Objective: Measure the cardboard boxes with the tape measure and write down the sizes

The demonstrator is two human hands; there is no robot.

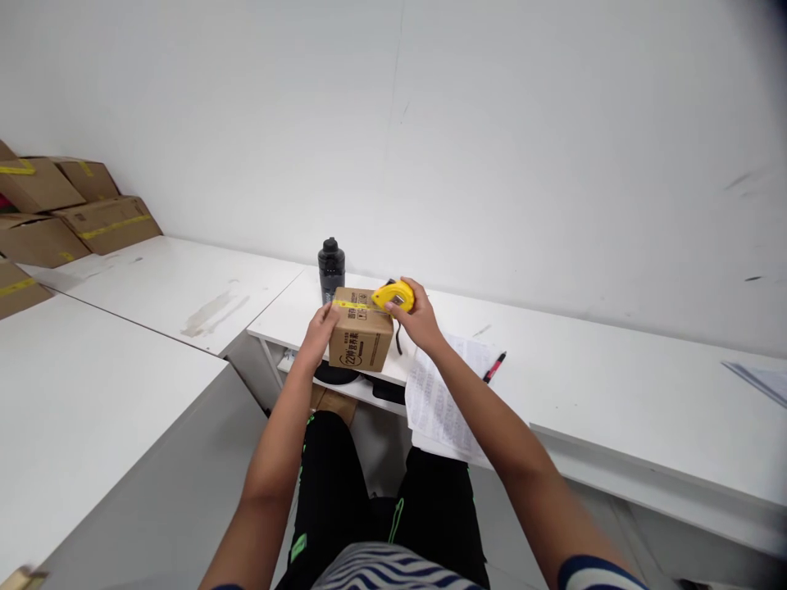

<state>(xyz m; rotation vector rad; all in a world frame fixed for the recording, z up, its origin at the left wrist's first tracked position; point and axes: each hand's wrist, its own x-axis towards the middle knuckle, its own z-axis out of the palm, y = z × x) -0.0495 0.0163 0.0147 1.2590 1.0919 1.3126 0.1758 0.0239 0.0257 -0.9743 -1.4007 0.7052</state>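
Note:
A small brown cardboard box (360,348) with dark printing sits at the front edge of the white table. My right hand (419,315) is closed around a yellow tape measure (399,295) at the box's upper right. Its yellow blade (352,305) stretches leftward across the top of the box. At the upper left corner, my left hand (320,332) is closed, with its thumb and fingers against the box and the blade's end. Whether it grips the blade, the box or both is hard to see.
Behind the box stands a dark bottle (332,266). Printed sheets (446,401) and a red-and-black pen (495,366) lie to the right. Several taped cartons (111,225) are stacked at far left. Other papers (762,381) lie at far right. A white wall (492,164) rises behind.

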